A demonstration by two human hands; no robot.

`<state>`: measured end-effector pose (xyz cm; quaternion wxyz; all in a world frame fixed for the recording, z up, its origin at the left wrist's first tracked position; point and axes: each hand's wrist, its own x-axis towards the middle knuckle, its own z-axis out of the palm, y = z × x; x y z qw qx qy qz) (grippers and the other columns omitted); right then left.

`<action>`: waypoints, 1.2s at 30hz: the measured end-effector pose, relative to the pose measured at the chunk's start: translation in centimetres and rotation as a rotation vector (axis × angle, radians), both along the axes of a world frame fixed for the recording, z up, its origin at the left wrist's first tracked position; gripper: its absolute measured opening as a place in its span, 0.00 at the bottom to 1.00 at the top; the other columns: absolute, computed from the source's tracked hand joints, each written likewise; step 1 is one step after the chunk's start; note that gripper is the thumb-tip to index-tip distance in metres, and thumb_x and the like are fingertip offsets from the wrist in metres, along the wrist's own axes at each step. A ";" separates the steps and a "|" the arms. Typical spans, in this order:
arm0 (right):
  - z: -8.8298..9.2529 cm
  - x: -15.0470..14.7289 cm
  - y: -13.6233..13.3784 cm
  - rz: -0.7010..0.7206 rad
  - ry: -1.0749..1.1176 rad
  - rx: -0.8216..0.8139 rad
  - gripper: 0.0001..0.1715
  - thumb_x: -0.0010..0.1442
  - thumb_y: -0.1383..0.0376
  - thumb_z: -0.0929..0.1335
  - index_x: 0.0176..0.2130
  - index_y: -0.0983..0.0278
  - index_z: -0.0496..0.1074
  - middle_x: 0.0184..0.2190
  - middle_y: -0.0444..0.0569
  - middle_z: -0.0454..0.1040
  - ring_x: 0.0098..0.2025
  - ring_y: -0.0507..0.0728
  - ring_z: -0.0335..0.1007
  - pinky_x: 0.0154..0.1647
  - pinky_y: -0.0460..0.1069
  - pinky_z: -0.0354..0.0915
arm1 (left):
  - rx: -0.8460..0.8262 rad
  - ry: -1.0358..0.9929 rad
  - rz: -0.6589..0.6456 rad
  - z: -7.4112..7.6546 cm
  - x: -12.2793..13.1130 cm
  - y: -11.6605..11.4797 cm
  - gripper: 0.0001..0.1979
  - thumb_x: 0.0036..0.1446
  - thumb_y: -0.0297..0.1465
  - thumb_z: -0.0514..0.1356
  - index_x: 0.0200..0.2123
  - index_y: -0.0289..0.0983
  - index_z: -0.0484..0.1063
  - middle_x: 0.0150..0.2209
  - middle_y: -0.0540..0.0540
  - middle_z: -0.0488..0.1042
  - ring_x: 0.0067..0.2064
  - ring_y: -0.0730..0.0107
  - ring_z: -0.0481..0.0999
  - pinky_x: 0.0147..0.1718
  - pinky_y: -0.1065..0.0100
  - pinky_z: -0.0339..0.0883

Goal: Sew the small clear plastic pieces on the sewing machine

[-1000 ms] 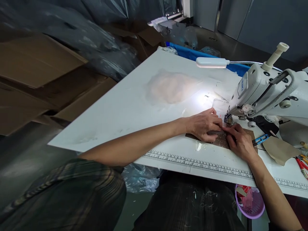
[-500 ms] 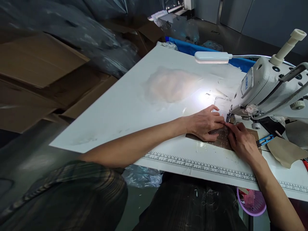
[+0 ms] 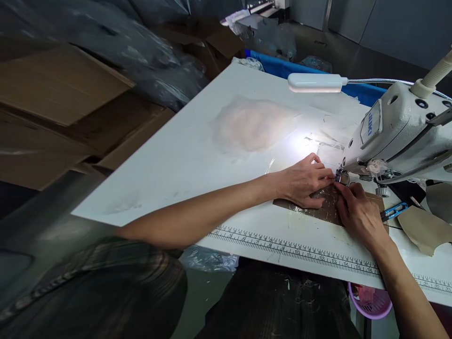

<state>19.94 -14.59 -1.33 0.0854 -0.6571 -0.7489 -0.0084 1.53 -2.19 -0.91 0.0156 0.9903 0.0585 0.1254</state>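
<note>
At the presser foot of a white sewing machine, both my hands rest close together on the table. My left hand lies palm down, thumb and fingers apart, its fingertips pressing beside the foot. A brown, shiny-surfaced flat panel lies beneath both hands. My right hand has thumb and index finger brought together just in front of the foot. Whatever is between those fingertips is too small and hidden to name. A pale, thin sheet lies flat beyond the left fingers.
A lamp lights the white table. A printed ruler runs along its front edge. Right of my right hand lie a blue cutter and a tan scrap. A purple basket is below; cardboard boxes stand left.
The view has shifted slightly, so the machine appears a little farther right. Both hands stay at the presser foot, with only slight movement.
</note>
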 end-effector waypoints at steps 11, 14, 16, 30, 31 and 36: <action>1.7 2.4 0.1 -0.042 0.424 -0.024 0.25 0.66 0.54 0.59 0.48 0.64 0.76 0.38 0.55 0.77 0.36 0.60 0.75 0.38 0.54 0.71 | 0.051 0.050 0.068 0.0 0.4 -0.1 0.25 0.61 0.44 0.52 0.50 0.32 0.71 0.51 0.37 0.72 0.42 0.58 0.72 0.46 0.54 0.56; 2.0 3.4 0.8 -0.114 0.562 -0.148 0.30 0.66 0.46 0.57 0.41 0.62 0.77 0.31 0.52 0.77 0.32 0.59 0.74 0.35 0.54 0.71 | 0.061 0.047 0.082 -0.1 0.5 0.0 0.25 0.61 0.45 0.52 0.50 0.31 0.71 0.49 0.38 0.73 0.41 0.59 0.72 0.45 0.55 0.56; 1.9 3.7 1.4 -0.162 0.637 -0.200 0.32 0.66 0.43 0.56 0.35 0.61 0.76 0.24 0.50 0.75 0.27 0.58 0.72 0.31 0.53 0.70 | 0.071 0.048 0.093 -0.1 0.5 0.1 0.25 0.61 0.46 0.52 0.50 0.31 0.72 0.49 0.38 0.72 0.40 0.59 0.72 0.45 0.55 0.56; -2.1 3.9 -1.8 -0.298 0.788 0.153 0.27 0.62 0.47 0.65 0.51 0.62 0.71 0.45 0.56 0.74 0.41 0.59 0.73 0.45 0.59 0.71 | 0.030 0.008 0.149 -0.7 0.7 0.1 0.21 0.66 0.41 0.48 0.51 0.33 0.69 0.52 0.38 0.71 0.43 0.60 0.72 0.50 0.54 0.55; -2.5 3.9 -1.8 -0.285 0.768 0.180 0.24 0.62 0.49 0.65 0.50 0.62 0.71 0.46 0.56 0.73 0.41 0.59 0.72 0.45 0.59 0.70 | 0.025 -0.025 0.148 -0.9 0.7 0.2 0.20 0.67 0.40 0.47 0.52 0.33 0.68 0.53 0.38 0.70 0.46 0.60 0.72 0.52 0.54 0.55; -2.3 3.7 -1.8 -0.206 0.673 0.243 0.12 0.62 0.58 0.64 0.39 0.61 0.73 0.43 0.56 0.73 0.41 0.58 0.71 0.43 0.57 0.70 | 0.048 -0.208 0.290 -1.7 0.8 0.1 0.23 0.68 0.41 0.45 0.56 0.31 0.63 0.57 0.32 0.67 0.52 0.53 0.69 0.52 0.51 0.55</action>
